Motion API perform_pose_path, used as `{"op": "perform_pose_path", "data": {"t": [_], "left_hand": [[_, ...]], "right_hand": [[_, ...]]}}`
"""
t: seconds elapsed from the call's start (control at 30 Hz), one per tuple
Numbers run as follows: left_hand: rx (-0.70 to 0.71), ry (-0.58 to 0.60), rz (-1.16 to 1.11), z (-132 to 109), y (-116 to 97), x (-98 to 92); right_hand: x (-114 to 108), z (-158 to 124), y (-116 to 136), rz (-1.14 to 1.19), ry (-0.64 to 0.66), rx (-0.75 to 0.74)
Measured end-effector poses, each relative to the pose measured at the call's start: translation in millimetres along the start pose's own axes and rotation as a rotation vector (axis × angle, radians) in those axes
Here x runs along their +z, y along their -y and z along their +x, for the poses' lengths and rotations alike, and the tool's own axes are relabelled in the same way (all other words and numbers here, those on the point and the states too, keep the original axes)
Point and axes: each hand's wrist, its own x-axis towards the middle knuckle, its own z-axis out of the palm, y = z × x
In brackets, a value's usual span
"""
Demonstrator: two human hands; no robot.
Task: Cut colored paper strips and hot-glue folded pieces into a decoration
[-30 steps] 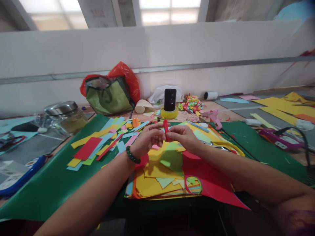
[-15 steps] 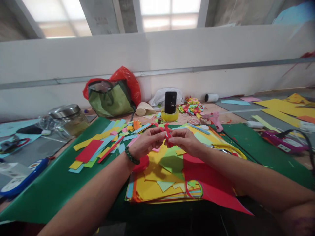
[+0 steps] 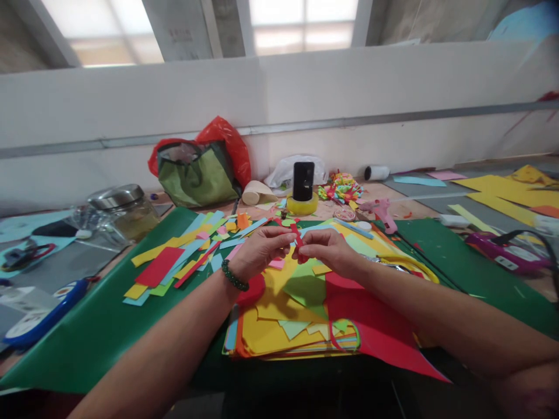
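Both hands pinch a red strip [image 3: 298,241] above the paper stack [image 3: 288,326] on the bench: left hand [image 3: 259,251] at its left, right hand [image 3: 328,249] gripping its lower end. Its long axis stands near upright, top leaning left.

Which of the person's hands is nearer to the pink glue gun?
Right. The right hand is just in front and to the left of the glue gun; the left hand is farther left, beyond the red paper strip both pinch.
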Motion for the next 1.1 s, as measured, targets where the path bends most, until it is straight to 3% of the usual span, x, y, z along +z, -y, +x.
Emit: {"op": "perform_pose_path", "data": {"t": [0.3,0.87,1.1], "left_hand": [[0.03,0.035,0.191,0.2,-4.0,-3.9],[0.06,-0.039,0.293,-0.5,-3.4,-4.3],[0.075,-0.044,0.327,-1.9,-5.2,-2.3]], "right_hand": [[0.5,0.1,6.9,-0.079,-0.002,0.044],[-0.1,0.6,1.4,-0.306,-0.096,0.055],[2.2,-0.2,3.2,-0.285,-0.127,0.068]]}}
